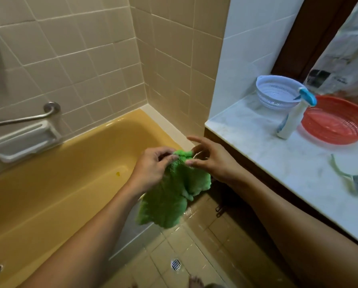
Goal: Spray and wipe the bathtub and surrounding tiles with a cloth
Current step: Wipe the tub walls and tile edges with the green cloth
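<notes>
Beige wall tiles (80,59) wrap the corner above the yellow bathtub (59,183), all seen from my head camera. Over the tub's near rim I hold the green cloth (174,192) in the air. My left hand (153,167) pinches its top with curled fingers. My right hand (211,161) has its thumb on the same top edge and fingers curled behind, with the index finger sticking out free.

The cloth looks fluffy, light and limp, hanging in folds below my hands. I expect it to bunch easily, so I would wad it into my palm rather than grip a corner.

The spray bottle (292,119) stands well apart on the pale counter (278,163) to my right, just beside a red basket (338,125) and near a white colander (276,92); a razor (348,179) lies closer to me. On the tub's far wall, a grab bar (22,119) and soap dish (24,142) stick out and would interrupt long wiping strokes.
</notes>
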Motion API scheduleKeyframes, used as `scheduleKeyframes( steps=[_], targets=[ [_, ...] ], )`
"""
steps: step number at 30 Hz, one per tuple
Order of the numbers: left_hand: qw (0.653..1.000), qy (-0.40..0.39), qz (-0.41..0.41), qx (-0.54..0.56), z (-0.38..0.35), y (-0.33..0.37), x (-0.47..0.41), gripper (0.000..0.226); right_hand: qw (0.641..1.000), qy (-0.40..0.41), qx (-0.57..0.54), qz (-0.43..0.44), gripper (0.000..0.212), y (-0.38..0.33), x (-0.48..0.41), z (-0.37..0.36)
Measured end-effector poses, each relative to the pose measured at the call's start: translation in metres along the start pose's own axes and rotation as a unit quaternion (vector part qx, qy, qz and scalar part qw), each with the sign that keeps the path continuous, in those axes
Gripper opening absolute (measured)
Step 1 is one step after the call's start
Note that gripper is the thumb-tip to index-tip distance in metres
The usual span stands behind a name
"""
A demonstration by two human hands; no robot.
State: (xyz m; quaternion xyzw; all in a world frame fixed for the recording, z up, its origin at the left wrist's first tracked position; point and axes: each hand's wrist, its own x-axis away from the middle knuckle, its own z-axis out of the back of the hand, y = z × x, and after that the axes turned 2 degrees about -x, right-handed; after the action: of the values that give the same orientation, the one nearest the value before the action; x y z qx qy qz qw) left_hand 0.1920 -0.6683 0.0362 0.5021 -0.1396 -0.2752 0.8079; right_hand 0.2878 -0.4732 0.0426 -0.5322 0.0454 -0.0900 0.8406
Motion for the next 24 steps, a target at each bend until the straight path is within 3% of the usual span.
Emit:
scheduleKeyframes(
  steps=[4, 8, 11, 14, 21, 24],
  targets=[
    [1.000, 0.022, 0.022, -0.001, 0.003, 0.012, 0.012, 0.011, 0.993, -0.019, 0.103, 0.054, 0.024, -0.019, -0.008, 0.000],
    [0.995, -0.003, 0.036, 0.091, 0.011, 0.011, 0.037, 0.012, 0.986, -0.024, 0.132, 0.098, 0.023, -0.042, -0.009, -0.008],
    [0.986, -0.023, 0.075, 0.146, -0.004, -0.017, 0.054, 0.017, 0.994, -0.008, 0.068, 0.086, 0.006, -0.059, -0.011, -0.014],
    [0.989, 0.013, 0.119, 0.089, -0.025, -0.056, 0.067, 0.024, 0.997, 0.012, 0.033, 0.074, 0.007, -0.074, -0.009, -0.012],
    [0.977, 0.095, 0.189, 0.034, -0.005, -0.070, 0.068, 0.015, 0.980, 0.109, 0.162, 0.034, 0.012, -0.061, 0.006, 0.007],
    [0.966, 0.145, 0.208, 0.041, 0.023, -0.063, 0.057, 0.013, 0.976, 0.099, 0.192, -0.024, 0.018, -0.034, 0.018, -0.001]
  ],
)
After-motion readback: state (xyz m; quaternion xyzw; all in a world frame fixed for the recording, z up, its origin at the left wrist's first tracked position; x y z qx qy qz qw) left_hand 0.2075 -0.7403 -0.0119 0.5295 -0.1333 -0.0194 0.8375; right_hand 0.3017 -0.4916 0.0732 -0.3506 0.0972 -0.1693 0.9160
